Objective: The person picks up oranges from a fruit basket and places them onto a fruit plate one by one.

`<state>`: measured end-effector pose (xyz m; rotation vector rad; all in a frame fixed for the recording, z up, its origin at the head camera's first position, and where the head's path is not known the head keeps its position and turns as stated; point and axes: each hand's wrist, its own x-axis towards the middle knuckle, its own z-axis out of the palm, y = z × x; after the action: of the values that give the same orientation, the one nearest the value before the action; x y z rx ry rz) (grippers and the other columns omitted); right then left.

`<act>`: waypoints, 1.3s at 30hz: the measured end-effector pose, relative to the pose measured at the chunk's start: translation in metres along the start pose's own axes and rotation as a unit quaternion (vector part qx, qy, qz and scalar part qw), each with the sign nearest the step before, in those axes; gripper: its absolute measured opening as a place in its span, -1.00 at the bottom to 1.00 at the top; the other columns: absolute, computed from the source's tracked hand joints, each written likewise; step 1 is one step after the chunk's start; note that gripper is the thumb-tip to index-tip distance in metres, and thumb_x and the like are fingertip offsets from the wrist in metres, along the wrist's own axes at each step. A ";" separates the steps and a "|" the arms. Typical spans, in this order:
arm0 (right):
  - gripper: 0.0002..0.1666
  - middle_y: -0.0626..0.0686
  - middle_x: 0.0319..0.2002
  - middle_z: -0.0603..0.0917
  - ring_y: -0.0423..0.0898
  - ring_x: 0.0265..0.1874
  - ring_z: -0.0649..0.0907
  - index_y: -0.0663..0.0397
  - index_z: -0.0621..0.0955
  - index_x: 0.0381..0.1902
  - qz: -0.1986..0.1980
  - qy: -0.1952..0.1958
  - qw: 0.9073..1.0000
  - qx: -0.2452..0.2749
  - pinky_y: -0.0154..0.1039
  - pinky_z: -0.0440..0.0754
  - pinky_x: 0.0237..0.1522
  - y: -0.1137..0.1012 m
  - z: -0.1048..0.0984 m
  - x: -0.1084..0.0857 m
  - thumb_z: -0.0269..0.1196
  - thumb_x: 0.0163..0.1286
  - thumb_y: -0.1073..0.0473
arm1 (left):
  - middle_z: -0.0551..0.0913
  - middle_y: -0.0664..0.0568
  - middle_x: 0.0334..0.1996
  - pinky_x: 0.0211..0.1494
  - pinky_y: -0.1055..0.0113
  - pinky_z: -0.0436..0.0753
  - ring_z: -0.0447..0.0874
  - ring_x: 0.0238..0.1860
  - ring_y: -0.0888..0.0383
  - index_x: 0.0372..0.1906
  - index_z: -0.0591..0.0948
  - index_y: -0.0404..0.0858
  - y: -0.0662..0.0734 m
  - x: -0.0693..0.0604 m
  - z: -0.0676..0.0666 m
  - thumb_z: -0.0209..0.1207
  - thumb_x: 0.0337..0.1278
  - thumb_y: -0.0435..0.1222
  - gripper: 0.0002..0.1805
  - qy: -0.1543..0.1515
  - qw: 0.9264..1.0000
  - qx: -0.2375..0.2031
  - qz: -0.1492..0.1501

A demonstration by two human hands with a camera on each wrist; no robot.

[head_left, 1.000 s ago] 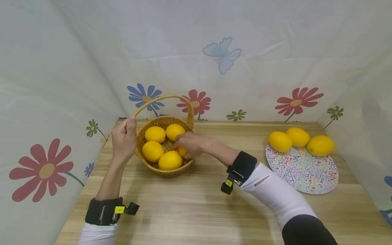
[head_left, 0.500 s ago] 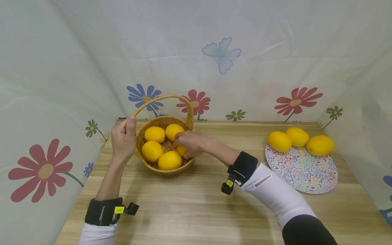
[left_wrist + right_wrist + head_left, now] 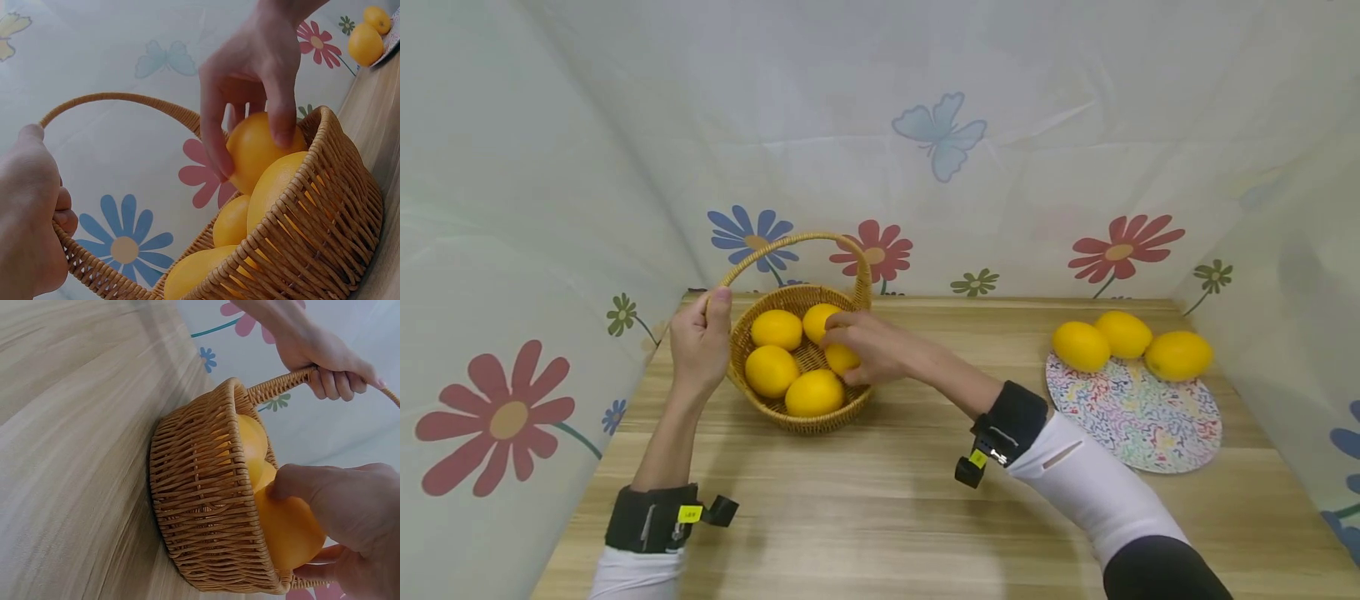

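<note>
My left hand (image 3: 700, 342) grips the arched handle (image 3: 808, 237) of a wicker basket (image 3: 808, 423) on its left side, thumb uppermost. Inside the basket lie several yellow lemons, among them one at the near side (image 3: 815, 393) and one at the left (image 3: 772, 371). Over the basket's right side, my right hand (image 3: 876, 346) has thumb and fingers curled round another lemon (image 3: 256, 150). In the left wrist view this lemon sits above its neighbours. The right wrist view shows it beside the basket rim (image 3: 247, 487), its far side hidden by my hand.
On the right of the wooden table (image 3: 850, 517), three lemons (image 3: 1123, 335) sit at the back edge of a round, colourfully speckled plate (image 3: 1150, 425). A white sheet (image 3: 1037, 167) printed with flowers and a butterfly encloses the back and sides.
My right wrist has shifted slightly right and toward me, and more of the lemon shows beneath the hand. My left hand keeps its hold on the handle. The basket stays put.
</note>
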<state>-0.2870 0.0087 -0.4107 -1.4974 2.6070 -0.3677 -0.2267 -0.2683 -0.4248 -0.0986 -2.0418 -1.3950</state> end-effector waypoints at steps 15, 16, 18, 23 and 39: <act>-0.43 0.23 0.51 0.62 0.25 0.52 0.59 0.07 0.74 0.34 -0.041 0.184 0.980 0.060 0.22 0.59 0.60 -0.009 0.007 -0.033 0.56 0.40 0.13 | 0.20 0.33 -0.73 -0.58 0.48 0.00 0.05 -0.69 0.36 -0.61 0.26 -0.20 -0.001 0.002 -0.001 0.07 0.76 -0.05 -0.36 -0.008 1.000 -0.005 -0.009; -0.43 0.23 0.51 0.62 0.25 0.52 0.59 0.07 0.74 0.33 -0.045 0.189 0.979 0.059 0.22 0.59 0.60 -0.009 0.007 -0.035 0.57 0.40 0.12 | 0.20 0.33 -0.73 -0.58 0.47 0.00 0.05 -0.69 0.36 -0.61 0.26 -0.21 -0.002 0.002 -0.001 0.07 0.75 -0.04 -0.36 -0.007 1.000 -0.003 -0.011; -0.43 0.22 0.51 0.62 0.25 0.52 0.58 0.07 0.74 0.33 -0.046 0.191 0.979 0.063 0.22 0.58 0.61 -0.011 0.007 -0.038 0.57 0.40 0.13 | 0.20 0.33 -0.73 -0.58 0.47 0.00 0.05 -0.69 0.36 -0.60 0.26 -0.26 -0.002 0.001 -0.001 0.07 0.75 -0.03 -0.34 -0.006 1.000 -0.004 -0.010; -0.43 0.24 0.51 0.62 0.25 0.52 0.59 0.09 0.74 0.32 -0.041 0.197 0.977 0.071 0.22 0.59 0.61 -0.011 0.006 -0.051 0.58 0.37 0.15 | 0.21 0.34 -0.73 -0.57 0.47 0.01 0.06 -0.69 0.35 -0.59 0.25 -0.34 -0.003 0.001 -0.001 0.07 0.76 -0.05 -0.32 -0.009 1.000 -0.008 -0.010; -0.39 0.21 0.51 0.64 0.28 0.42 0.68 0.07 0.75 0.31 0.048 0.229 0.969 0.074 0.27 0.72 0.44 0.018 0.011 -0.126 0.62 0.31 0.23 | 0.21 0.34 -0.73 -0.56 0.45 0.00 0.08 -0.67 0.34 -0.61 0.25 -0.26 -0.001 0.000 -0.001 0.09 0.74 -0.05 -0.35 -0.004 1.000 -0.007 -0.011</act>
<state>-0.2357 0.1240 -0.4292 -1.3617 2.8896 -0.9786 -0.2263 -0.2692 -0.4256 -0.0890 -2.0462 -1.4243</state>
